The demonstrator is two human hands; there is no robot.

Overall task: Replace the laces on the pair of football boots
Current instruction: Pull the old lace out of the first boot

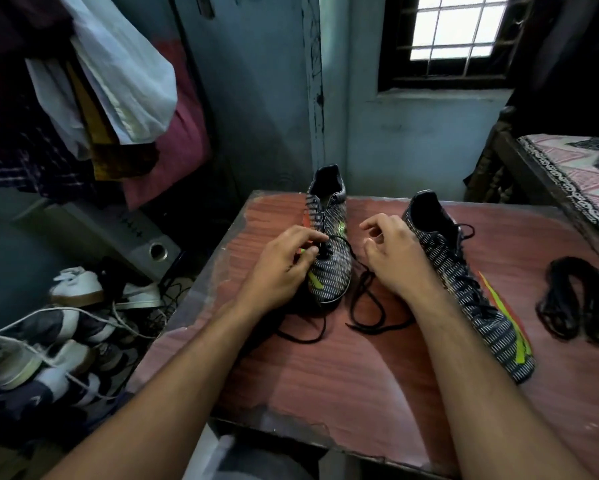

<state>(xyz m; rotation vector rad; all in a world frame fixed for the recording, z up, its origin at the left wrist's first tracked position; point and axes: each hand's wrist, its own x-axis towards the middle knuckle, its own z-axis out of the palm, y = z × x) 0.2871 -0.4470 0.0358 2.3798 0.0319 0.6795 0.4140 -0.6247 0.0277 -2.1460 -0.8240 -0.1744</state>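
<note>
This is a lived-in bedroom in a home. A bed (575, 174) with a patterned cover and a dark wooden frame stands at 2 o'clock, clothes (93, 98) hang in a thick bunch at 10 o'clock, and a barred window (460, 27) sits in the blue-painted wall at 1 o'clock. Shoes (76, 289) and a speaker (145, 244) crowd the floor at 9 o'clock beside a worn reddish tabletop (325, 375).

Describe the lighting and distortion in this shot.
Head view: the window is blown out white while the room stays dim; wide-angle bending curves the table edges and stretches both forearms; dark corners vignette; the black laces remain legible.
</note>
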